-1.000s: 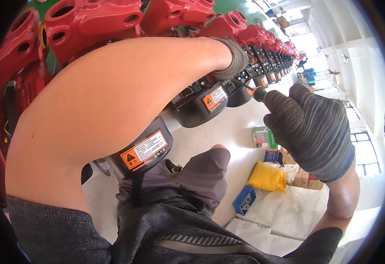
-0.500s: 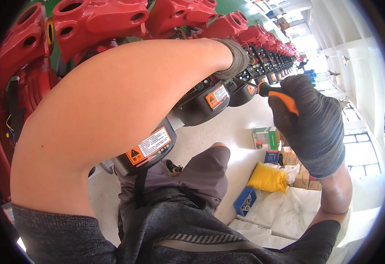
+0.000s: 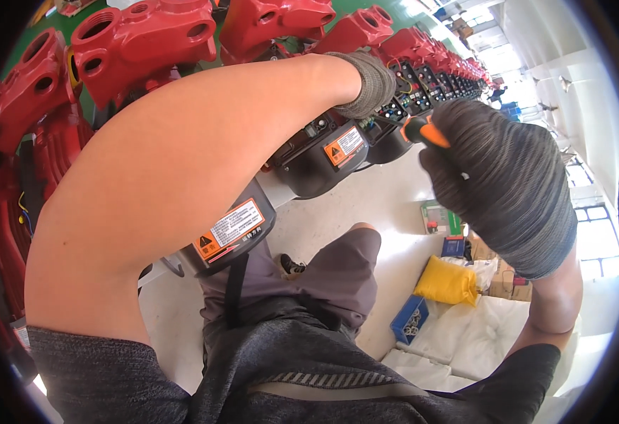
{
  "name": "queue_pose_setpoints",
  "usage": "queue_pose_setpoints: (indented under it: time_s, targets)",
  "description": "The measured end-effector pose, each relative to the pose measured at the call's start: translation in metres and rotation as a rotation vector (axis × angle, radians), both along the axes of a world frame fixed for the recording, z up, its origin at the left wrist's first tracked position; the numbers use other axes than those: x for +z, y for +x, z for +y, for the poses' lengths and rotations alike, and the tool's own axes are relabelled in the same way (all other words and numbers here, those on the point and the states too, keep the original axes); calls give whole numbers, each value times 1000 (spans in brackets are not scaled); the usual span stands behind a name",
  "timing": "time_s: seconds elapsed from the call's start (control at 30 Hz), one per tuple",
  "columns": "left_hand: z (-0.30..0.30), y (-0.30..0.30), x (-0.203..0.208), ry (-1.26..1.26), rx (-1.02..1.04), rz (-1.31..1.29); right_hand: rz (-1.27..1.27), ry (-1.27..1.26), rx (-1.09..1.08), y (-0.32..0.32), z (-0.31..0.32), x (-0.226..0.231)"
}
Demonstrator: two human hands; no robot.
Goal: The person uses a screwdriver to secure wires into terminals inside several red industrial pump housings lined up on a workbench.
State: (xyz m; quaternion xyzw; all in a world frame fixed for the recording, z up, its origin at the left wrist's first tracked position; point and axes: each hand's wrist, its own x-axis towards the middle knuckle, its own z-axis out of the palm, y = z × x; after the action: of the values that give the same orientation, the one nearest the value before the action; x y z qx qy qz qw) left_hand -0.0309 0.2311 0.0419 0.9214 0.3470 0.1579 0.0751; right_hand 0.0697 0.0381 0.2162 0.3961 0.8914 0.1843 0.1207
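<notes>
My right hand (image 3: 504,184), in a dark striped knit glove, is closed round the orange and dark handle of a screwdriver (image 3: 428,132). Its thin shaft points left into an open black motor housing (image 3: 387,145) with wiring and small parts inside. My left hand (image 3: 370,86), in a grey-brown knit glove, reaches over the same housing, close to the shaft's end. The left fingers are hidden behind the glove's back and the housing, so what they touch does not show. The screwdriver's tip is also out of sight.
Several black housings with orange-and-white warning labels (image 3: 343,147) run in a row to the far right, below red cast machine heads (image 3: 143,35). On the right are a yellow sack (image 3: 447,280), a blue bin (image 3: 410,319) of metal parts, cardboard boxes and white-wrapped stacks (image 3: 475,328).
My right hand has turned, and the screwdriver handle has moved up and left, nearer the housing. The left hand stays over the housing. The whole view has shifted slightly.
</notes>
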Motion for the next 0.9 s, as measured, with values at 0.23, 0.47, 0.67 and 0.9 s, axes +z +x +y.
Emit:
queue_pose_setpoints:
  time_s: [0.23,0.47,0.67,0.9]
  targets:
    - [9,-5,-18,17,-26,-111,292,44,-24,-36,-19,4]
    - [-17,-20,12,154,-72,-9,364,220,293,10,16,-14]
    - [8,-23,-12,293,-206,-115,586,414,369,32,-19,19]
    - [-26,-27,20,-54,-147,-12,857,274,-11,186,-78,-26]
